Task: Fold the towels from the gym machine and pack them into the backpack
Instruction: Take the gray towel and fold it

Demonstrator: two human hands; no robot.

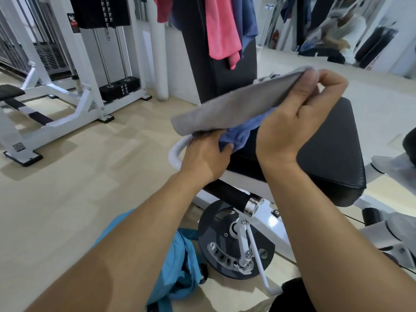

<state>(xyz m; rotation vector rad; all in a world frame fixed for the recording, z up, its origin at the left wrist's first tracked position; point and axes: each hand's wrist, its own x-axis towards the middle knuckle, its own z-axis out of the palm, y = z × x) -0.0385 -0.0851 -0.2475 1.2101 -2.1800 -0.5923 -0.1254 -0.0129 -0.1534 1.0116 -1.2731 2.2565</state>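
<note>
I hold a folded grey towel (234,102) in the air over the black seat pad (333,152) of the gym machine. My right hand (299,124) pinches its far right end between thumb and fingers. My left hand (204,154) grips its near left end, with a blue towel (243,131) bunched under the grey one against my thumb. A pink towel (222,32) and another blue towel (248,21) hang over the machine's black back pad (198,64). The light blue backpack (177,269) lies on the floor below my left forearm, partly hidden by it.
A round grey adjuster disc (227,242) and black handle bar (229,194) sit under the seat. A white weight-stack machine (67,102) stands at the left on the pale wood floor (78,199). A mirror (337,30) is at the back right.
</note>
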